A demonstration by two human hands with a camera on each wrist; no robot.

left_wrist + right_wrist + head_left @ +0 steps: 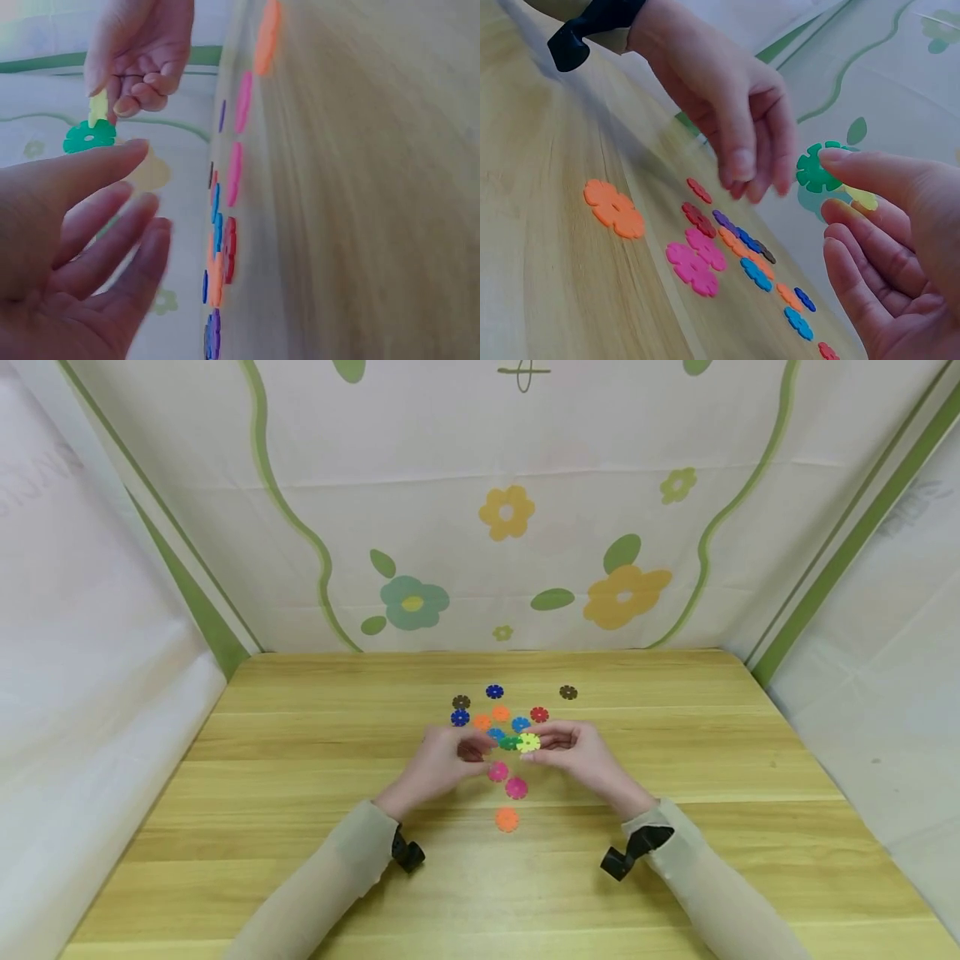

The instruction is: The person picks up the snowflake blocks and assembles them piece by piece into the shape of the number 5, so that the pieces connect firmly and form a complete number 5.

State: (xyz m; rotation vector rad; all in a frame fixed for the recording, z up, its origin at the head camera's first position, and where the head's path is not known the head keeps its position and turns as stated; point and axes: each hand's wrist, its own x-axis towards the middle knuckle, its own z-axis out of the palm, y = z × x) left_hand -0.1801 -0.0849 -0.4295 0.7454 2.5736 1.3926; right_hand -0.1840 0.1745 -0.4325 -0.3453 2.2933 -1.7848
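Above the table, my right hand (581,753) pinches a yellow snowflake disc (528,742) between thumb and fingers. A green snowflake disc (88,138) is joined to the yellow one, standing crosswise to it in the left wrist view. My left hand (442,760) is just to the left of the pair and apart from it, its fingers loosely bent with nothing between them. In the right wrist view, the right thumb partly covers the green disc's edge. Two pink snowflake discs (516,788) lie on the table below and between the hands.
More notched discs lie beyond the hands: red (539,715), light blue (521,724), orange (500,713), dark blue (495,692) and brown (568,692). Another orange disc (507,819) lies nearer. A patterned cloth (450,527) hangs behind the wooden table (262,827).
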